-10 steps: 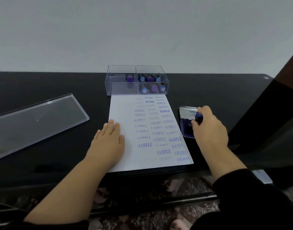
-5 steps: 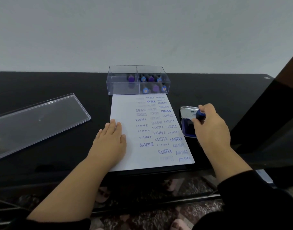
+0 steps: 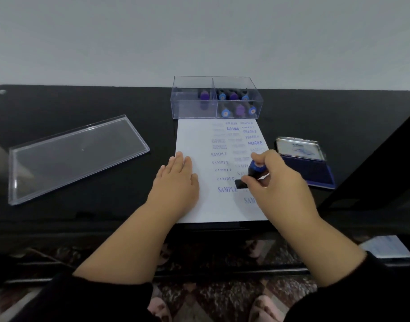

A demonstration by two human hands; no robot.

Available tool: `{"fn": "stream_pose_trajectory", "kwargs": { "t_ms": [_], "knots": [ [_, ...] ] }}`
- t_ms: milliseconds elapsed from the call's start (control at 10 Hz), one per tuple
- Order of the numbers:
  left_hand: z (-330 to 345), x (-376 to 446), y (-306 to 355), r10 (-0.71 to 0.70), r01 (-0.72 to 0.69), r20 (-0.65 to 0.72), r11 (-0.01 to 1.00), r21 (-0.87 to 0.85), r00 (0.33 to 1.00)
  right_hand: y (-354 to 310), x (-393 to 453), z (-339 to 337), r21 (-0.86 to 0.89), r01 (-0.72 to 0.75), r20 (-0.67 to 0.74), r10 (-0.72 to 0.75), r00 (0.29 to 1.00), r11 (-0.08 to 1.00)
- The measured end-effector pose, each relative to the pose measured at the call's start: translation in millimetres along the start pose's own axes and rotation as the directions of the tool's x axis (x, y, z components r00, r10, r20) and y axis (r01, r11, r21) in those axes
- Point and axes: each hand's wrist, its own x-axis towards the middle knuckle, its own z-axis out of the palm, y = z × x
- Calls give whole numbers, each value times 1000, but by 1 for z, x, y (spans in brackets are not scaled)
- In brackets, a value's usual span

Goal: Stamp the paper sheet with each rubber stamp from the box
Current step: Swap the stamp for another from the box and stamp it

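A white paper sheet (image 3: 199, 138) lies on the black table, covered with several blue prints reading SAMPLE, AIR MAIL and FRAGILE. My left hand (image 3: 176, 182) rests flat on the sheet's left side, fingers straight. My right hand (image 3: 276, 182) grips a rubber stamp (image 3: 255, 173) with a blue handle and black base; the base is down at the paper near the middle right. A clear plastic box (image 3: 194, 108) behind the sheet holds several stamps with blue and purple tops.
An open blue ink pad (image 3: 315, 173) with its metal lid raised sits right of the sheet. The box's clear lid (image 3: 71, 156) lies at the left on the table. The table's front edge runs just below the sheet.
My right hand has carried the stamp from the ink pad leftward onto the paper. The left hand has stayed flat on the sheet.
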Motion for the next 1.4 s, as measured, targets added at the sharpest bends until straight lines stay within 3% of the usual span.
{"fn": "stream_pose_trajectory", "kwargs": {
  "t_ms": [200, 600, 1400],
  "knots": [
    [2, 0, -1, 9, -9, -11, 1000, -8, 1000, -10, -9, 12, -29, 22, 97, -19, 995, 999],
    [1, 1, -1, 11, -12, -13, 1000, -7, 1000, -18, -18, 21, -137, 33, 155, -12, 988, 990],
    [8, 1, -3, 18, -19, -86, 1000, -18, 996, -18, -19, 26, -207, 95, 133, -68, 989, 974]
  ]
}}
